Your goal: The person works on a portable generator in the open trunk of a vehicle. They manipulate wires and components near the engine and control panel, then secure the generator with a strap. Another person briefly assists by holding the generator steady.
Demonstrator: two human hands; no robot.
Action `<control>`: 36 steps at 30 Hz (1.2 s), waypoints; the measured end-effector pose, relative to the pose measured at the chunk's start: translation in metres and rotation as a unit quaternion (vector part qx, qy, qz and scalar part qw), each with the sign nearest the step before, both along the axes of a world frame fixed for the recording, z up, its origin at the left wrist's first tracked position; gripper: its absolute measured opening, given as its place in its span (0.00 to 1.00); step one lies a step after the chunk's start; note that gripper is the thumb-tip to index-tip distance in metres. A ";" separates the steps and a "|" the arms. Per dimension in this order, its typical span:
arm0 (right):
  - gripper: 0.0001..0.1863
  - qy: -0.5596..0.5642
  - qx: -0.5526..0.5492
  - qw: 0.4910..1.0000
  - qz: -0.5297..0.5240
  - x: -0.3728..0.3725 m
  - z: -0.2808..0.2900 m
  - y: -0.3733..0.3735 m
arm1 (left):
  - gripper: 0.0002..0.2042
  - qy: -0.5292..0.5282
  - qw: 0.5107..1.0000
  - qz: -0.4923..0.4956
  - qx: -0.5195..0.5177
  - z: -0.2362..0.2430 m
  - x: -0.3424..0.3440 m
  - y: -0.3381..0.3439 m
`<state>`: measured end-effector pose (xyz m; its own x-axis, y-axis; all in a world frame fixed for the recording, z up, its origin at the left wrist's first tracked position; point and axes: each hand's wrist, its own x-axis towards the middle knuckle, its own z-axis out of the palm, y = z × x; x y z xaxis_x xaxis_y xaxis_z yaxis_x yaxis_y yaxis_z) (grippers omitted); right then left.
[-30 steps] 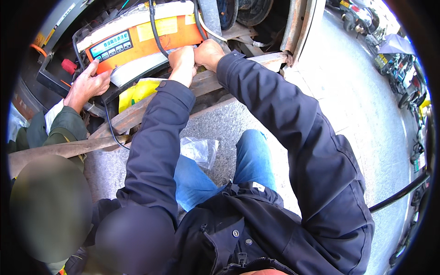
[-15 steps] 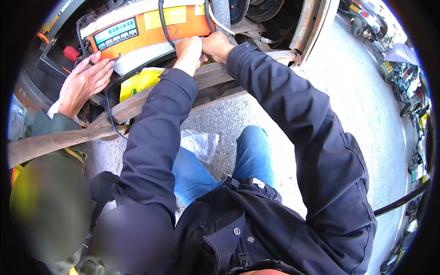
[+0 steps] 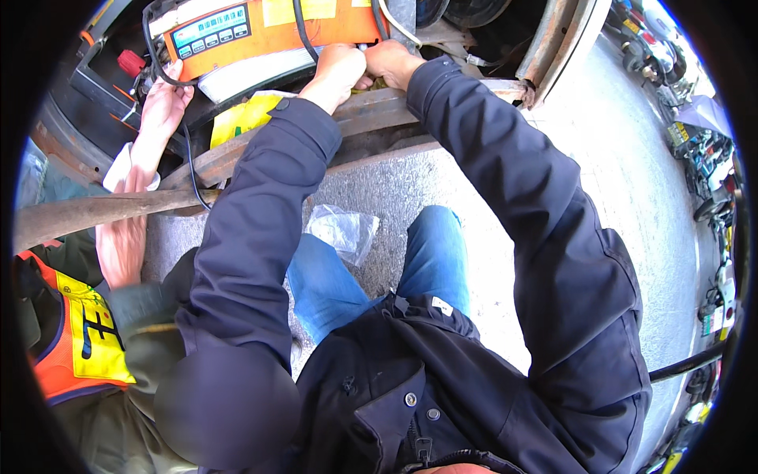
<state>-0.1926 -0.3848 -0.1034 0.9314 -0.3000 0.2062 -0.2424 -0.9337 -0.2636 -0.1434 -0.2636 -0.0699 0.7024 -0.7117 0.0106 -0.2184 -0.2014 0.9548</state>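
Observation:
An orange box-shaped machine with a blue label panel lies at the top of the view. At its lower edge my left hand and my right hand are close together, both with fingers curled. A tiny pale bit shows between them, but what they grip is mostly hidden. One black cable runs down the machine's front to beside my left hand. Another dark cable comes down to my right hand. A co-worker's hand is raised to the machine's left corner, by a black cable loop.
A rusty metal beam crosses below my hands, with a yellow bag behind it. A long brown bar reaches in from the left. Clear plastic lies on the ground. Parked motorbikes line the far right.
The co-worker's hand has gone from spread flat beside the machine up to its left corner. Their orange and yellow vest now shows at lower left. My hands stay together at the machine's edge.

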 end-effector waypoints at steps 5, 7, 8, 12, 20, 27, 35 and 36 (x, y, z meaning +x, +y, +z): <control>0.17 -0.055 0.213 0.969 -0.109 -0.003 0.001 0.007 | 0.26 -0.387 0.890 -0.007 0.240 0.014 -0.017 0.016; 0.15 -0.076 0.246 0.963 -0.083 0.000 -0.003 -0.002 | 0.29 -0.406 0.884 -0.027 0.230 0.013 -0.017 0.017; 0.13 -0.094 0.274 0.954 -0.076 0.001 -0.007 -0.005 | 0.30 -0.388 0.890 -0.030 0.238 0.009 -0.019 0.016; 0.10 -0.131 0.471 0.867 -0.092 0.018 -0.004 0.017 | 0.33 -0.367 0.893 -0.044 0.257 0.000 0.002 0.028; 0.09 -0.165 0.560 0.807 -0.089 0.016 -0.008 0.007 | 0.36 -0.314 0.920 -0.032 0.234 -0.016 0.012 0.008; 0.08 -0.169 0.566 0.800 -0.106 0.007 0.000 0.006 | 0.35 -0.242 0.955 -0.050 0.166 -0.008 0.003 -0.001; 0.08 -0.169 0.552 0.811 -0.095 0.021 -0.014 -0.008 | 0.37 -0.311 0.923 -0.030 0.224 -0.007 0.001 0.005; 0.10 -0.172 0.489 0.849 -0.103 0.017 -0.027 -0.048 | 0.37 -0.320 0.926 -0.057 0.194 -0.002 -0.009 -0.010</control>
